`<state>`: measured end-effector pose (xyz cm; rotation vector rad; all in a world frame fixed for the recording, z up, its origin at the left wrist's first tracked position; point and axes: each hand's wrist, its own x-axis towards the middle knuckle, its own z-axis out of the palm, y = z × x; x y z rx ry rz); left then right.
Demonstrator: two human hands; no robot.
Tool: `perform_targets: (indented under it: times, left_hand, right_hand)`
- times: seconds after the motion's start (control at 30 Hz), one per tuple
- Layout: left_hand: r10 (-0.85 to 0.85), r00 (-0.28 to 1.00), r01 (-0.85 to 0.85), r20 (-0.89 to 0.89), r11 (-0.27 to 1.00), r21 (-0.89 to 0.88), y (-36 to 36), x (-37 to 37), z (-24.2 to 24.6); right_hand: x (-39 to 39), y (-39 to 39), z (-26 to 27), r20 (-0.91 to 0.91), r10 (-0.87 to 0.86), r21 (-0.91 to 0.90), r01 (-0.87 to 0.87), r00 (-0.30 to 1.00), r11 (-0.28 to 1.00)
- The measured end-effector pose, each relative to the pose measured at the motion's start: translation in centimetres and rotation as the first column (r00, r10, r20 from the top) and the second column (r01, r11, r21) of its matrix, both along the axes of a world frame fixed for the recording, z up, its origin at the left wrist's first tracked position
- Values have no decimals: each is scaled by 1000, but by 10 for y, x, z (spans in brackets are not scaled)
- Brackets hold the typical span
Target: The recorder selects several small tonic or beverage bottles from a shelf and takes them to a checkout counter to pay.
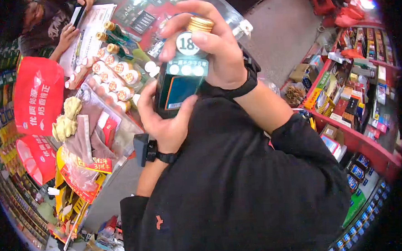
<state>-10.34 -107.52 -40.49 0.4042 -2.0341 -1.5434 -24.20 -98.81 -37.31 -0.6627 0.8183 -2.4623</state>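
Both of my hands are on a dark green glass bottle (pixel 181 90) with a gold screw cap (pixel 200 24). A round white label bearing print sits at its neck, and an orange-edged dark label is on the body. My left hand (pixel 165 125) cups the lower end, with thumb and fingers along opposite sides. Around the neck curls my right hand (pixel 222 47), its thumb near the round label and its fingers arched beside the cap. The cap is on the bottle. What fills the bottle I cannot tell.
Left of the bottle, white-capped bottles (pixel 115 79) and several gold-capped green bottles (pixel 113 48) crowd a glass-topped counter (pixel 172 4). Grey cloth (pixel 85 131) and red bags (pixel 39 96) lie nearby. Across the counter, a person's hands (pixel 68 35) hold a phone. Stocked shelves (pixel 339 101) stand right.
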Motion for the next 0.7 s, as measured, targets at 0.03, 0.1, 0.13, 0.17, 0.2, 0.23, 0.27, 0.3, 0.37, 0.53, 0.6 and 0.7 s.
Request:
perform_targets:
  times: [0.03, 0.1, 0.13, 0.17, 0.2, 0.23, 0.27, 0.3, 0.37, 0.53, 0.6, 0.7]
  left_hand:
    - [1, 1000, -2, -2, 986, -168, -3, -2, 5]
    - [-27, 997, 15, -69, 985, -174, 4, -10, 14]
    - [6, 997, -17, -72, 987, -163, 8, -14, 19]
    - [15, 997, -27, -73, 985, -169, 11, -18, 23]
    - [25, 993, -51, -118, 974, -221, 15, -26, 26]
    - [32, 986, -76, -165, 959, -271, 19, -33, 31]
    - [-6, 983, -57, -183, 941, -334, 21, -38, 36]
    - [-45, 971, -48, -233, 924, -379, 24, -45, 40]
    - [-5, 968, -94, -252, 920, -380, 33, -57, 42]
    - [59, 945, -173, -321, 925, -339, 52, -78, 42]
    - [70, 937, -194, -342, 918, -345, 58, -82, 43]
    - [149, 927, -271, -345, 901, -339, 64, -86, 46]
  right_hand:
    - [-9, -1, 3, -20, 66, -46, -67, 998, 997]
    - [-23, 2, 16, -49, 140, -75, -143, 989, 987]
    - [-29, 4, 22, -80, 206, -96, -213, 975, 972]
    - [-35, 5, 29, -82, 214, -102, -222, 973, 970]
    - [-43, 7, 36, -120, 245, -130, -260, 962, 957]
    - [-52, 9, 42, -161, 273, -155, -297, 949, 942]
    - [-59, 12, 46, -198, 304, -220, -344, 932, 913]
    - [-58, 11, 45, -87, 440, -462, -427, 894, 777]
    - [-73, 16, 55, -205, 390, -424, -440, 898, 791]
    - [-94, 35, 76, -212, 468, -407, -513, 858, 756]
    - [-105, 24, 73, -299, 429, -382, -519, 852, 765]
    - [-103, 30, 72, -219, 328, -284, -381, 919, 880]
